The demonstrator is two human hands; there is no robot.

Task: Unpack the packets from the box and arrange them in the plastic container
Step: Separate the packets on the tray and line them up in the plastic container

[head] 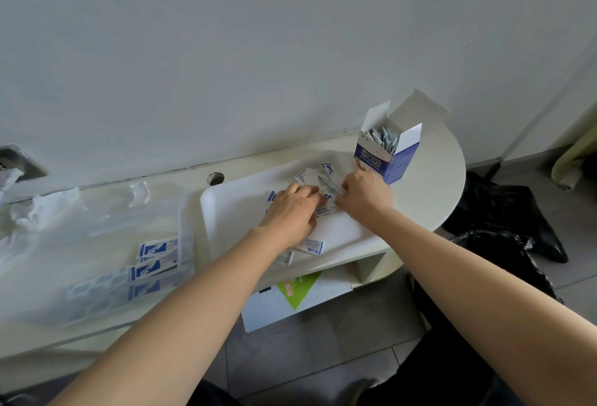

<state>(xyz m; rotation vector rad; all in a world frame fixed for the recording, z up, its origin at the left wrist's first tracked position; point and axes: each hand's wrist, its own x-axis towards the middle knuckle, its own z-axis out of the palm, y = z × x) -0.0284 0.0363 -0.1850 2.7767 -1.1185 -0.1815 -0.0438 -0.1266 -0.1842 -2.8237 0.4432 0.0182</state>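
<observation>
An open blue and white box (386, 155) stands at the right end of the white table, with several packets showing in its top. A loose pile of white and blue packets (319, 179) lies on a white tray (232, 211). My left hand (292, 211) and my right hand (366, 194) both grip packets of that pile, fingers curled into it. A clear plastic container (106, 244) sits to the left, holding several packets (155, 260) in rows at its near right part.
A clear lid or bag (45, 208) lies left of the container. A white and green carton (290, 299) sits on the shelf below the table. Black bags (507, 221) lie on the floor at right. A wall rises right behind the table.
</observation>
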